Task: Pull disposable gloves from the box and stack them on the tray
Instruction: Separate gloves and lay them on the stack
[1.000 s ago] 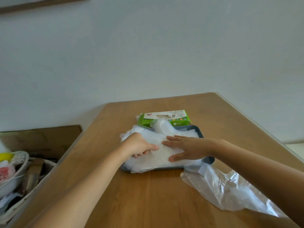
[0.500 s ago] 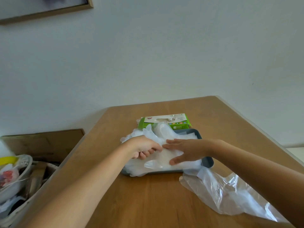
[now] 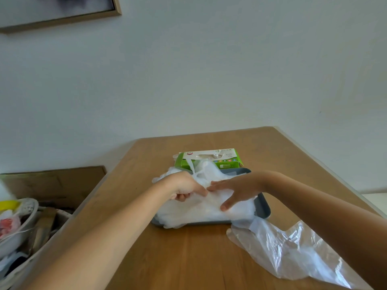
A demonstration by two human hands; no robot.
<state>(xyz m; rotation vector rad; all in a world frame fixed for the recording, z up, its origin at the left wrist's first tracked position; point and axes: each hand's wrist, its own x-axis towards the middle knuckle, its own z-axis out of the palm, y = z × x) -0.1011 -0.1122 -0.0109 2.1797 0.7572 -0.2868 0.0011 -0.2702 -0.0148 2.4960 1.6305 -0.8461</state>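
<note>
Gloves (image 3: 207, 212) heaped on tray (image 3: 265, 208): left hand (image 3: 184, 187) pinches, right hand (image 3: 237, 189) flat; clear plastic (image 3: 293, 254) beside, box (image 3: 228, 164) behind.

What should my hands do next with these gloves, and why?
Probably pull the left hand toward you, drawing the glove it grips clear of the green box: a strand seems to run up into it. The right hand lies flat on the stack in the grey tray, holding it down.

Your tray (image 3: 264, 208) sits on the table (image 3: 188, 258) with the glove stack (image 3: 209, 211) in it. Just behind the tray stands the box (image 3: 209, 162). At the tray's near right corner lies a plastic bag (image 3: 293, 252).
</note>
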